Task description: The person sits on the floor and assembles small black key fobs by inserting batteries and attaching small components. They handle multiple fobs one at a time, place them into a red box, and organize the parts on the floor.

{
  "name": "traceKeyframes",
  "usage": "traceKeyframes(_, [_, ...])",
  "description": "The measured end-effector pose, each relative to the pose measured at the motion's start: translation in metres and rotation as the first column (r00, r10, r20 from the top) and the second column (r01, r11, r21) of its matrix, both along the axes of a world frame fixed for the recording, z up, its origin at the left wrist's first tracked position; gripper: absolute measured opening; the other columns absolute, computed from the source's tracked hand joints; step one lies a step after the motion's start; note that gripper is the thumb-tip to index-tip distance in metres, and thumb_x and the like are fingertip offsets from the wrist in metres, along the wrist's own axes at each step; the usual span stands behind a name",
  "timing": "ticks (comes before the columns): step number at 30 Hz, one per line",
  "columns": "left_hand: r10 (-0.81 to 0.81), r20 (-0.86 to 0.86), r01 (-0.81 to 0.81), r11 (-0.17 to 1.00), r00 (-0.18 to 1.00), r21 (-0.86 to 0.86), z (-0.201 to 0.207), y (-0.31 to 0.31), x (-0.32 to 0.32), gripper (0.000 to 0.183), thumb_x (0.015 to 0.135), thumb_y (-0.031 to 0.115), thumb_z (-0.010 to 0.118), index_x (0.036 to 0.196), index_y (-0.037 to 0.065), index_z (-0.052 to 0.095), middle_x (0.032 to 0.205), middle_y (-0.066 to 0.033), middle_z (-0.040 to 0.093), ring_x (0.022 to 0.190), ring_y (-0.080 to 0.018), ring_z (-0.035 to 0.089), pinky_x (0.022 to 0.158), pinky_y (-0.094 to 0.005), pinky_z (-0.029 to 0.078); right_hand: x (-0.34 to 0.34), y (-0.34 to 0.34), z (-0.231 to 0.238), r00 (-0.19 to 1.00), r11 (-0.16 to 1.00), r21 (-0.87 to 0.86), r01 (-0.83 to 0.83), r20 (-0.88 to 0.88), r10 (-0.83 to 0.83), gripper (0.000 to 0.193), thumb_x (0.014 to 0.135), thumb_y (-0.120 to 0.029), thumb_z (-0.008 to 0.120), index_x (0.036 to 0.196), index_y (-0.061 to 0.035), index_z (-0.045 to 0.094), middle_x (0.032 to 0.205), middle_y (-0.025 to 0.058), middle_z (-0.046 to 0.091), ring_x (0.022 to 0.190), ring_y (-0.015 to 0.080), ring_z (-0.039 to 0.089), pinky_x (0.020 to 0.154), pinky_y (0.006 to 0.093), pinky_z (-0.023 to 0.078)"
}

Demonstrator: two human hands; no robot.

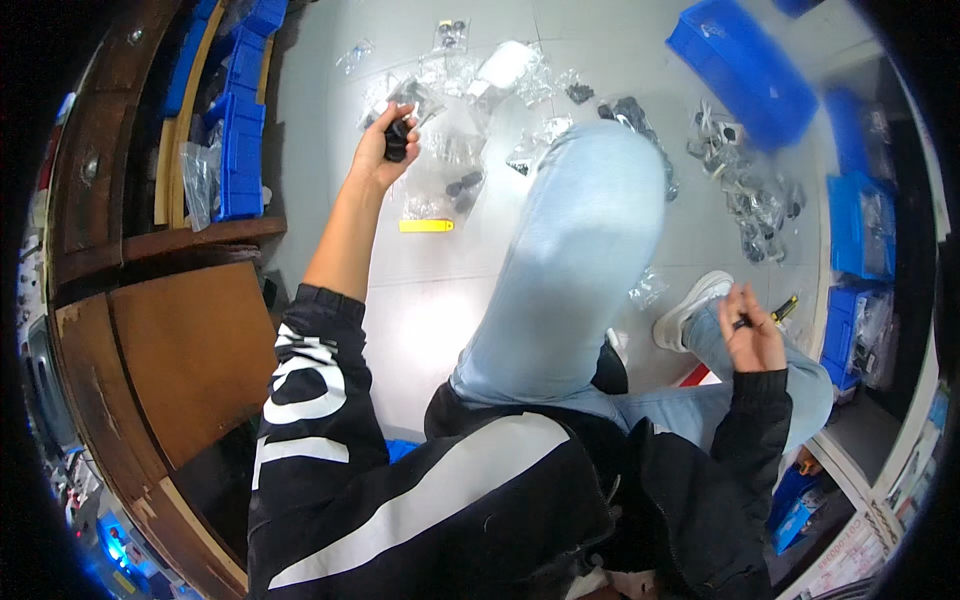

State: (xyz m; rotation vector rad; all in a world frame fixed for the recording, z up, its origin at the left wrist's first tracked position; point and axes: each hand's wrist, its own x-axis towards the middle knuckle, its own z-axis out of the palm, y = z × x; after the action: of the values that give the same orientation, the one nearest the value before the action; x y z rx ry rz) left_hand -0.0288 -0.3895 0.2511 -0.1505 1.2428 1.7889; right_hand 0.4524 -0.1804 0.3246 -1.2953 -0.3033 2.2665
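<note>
My left hand (378, 150) is closed around a black rounded part (397, 140), maybe more than one, above the floor. Just beyond it lie clear plastic bags (425, 100). My right hand (755, 345) is near my right shin with its palm partly up and fingers bent. A small black piece (741, 323) sits at those fingers; its kind is too small to tell. Beside the right fingertips a yellow and black tool (787, 308) shows in part. On the floor below my left hand lies a yellow utility knife-like strip (426, 226).
Several clear bags of black parts (755, 205) lie scattered on the grey floor. A large blue bin (745, 70) stands at the far right. Blue bins (240, 155) line the left shelf, and more blue bins (860, 225) fill the right one. A wooden cabinet (195, 350) stands close on the left.
</note>
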Motion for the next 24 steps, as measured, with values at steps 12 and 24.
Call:
traceKeyframes(12, [-0.613, 0.208, 0.345, 0.657, 0.762, 0.671, 0.133, 0.189, 0.147, 0.043, 0.083, 0.018, 0.040, 0.121, -0.001, 0.035, 0.120, -0.0209, 0.043, 0.091, -0.0248, 0.056, 0.078, -0.0341, 0.051, -0.062, 0.035, 0.058, 0.840, 0.889, 0.323, -0.324, -0.335, 0.428, 0.028, 0.088, -0.009, 0.038, 0.113, 0.0032, 0.041, 0.088, 0.0095, 0.053, 0.063, 0.0092, 0.048, 0.059, 0.0230, 0.044])
traceKeyframes(24, [-0.819, 0.084, 0.550, 0.453, 0.568, 0.701, 0.108, 0.277, 0.243, 0.047, 0.088, 0.024, 0.038, 0.128, 0.001, 0.026, 0.130, -0.0212, 0.030, 0.080, -0.0154, 0.053, 0.057, -0.0232, 0.047, -0.063, 0.105, 0.068, 0.959, 0.800, 0.533, -0.275, 0.087, 0.271, 0.022, 0.086, -0.017, 0.048, 0.097, 0.0003, 0.056, 0.054, -0.0079, 0.031, 0.042, 0.0017, 0.025, 0.039, 0.0174, 0.022])
